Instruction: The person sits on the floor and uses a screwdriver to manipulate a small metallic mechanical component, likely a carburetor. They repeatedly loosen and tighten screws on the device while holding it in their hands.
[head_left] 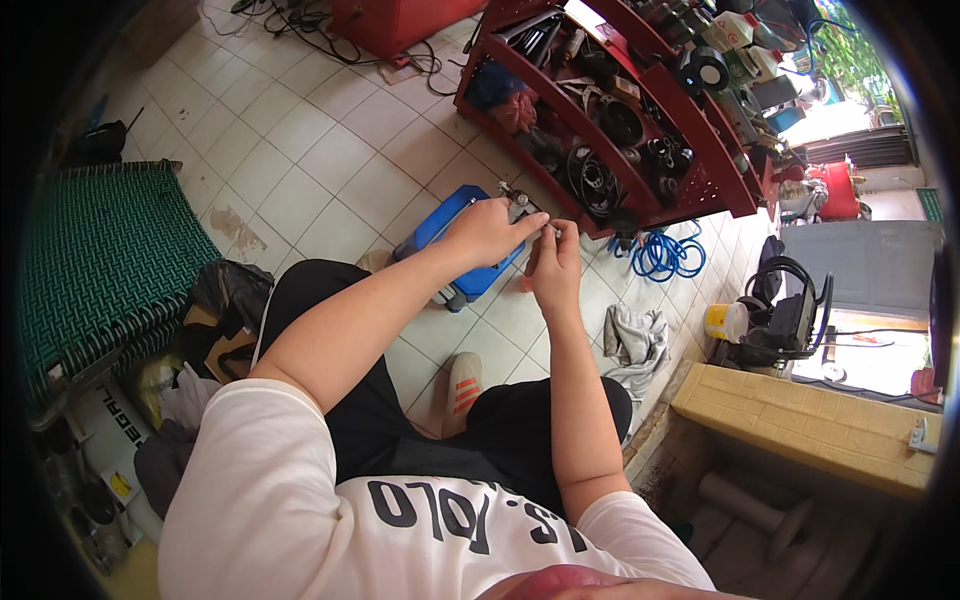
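Left hand (487, 232) clasps small grey metal part (521, 209); right hand (556, 264) pinches its end from below. Part held in air, still in hand, work unfinished. Beneath hands: blue case (447, 235) on tiled floor (330, 150). Beyond: red shelf rack (700, 170), blue hose coil (668, 255).

A tall red metal shelf (700, 150) full of dark round machine parts stands on the white tiled floor (330, 160). A coiled blue hose (668, 255) lies near its foot. A blue plastic box (452, 245) sits on the floor. A crumpled grey rag (640, 345) lies beside a small yellow tub (725, 322). A green woven mat (100, 255) is on the left.
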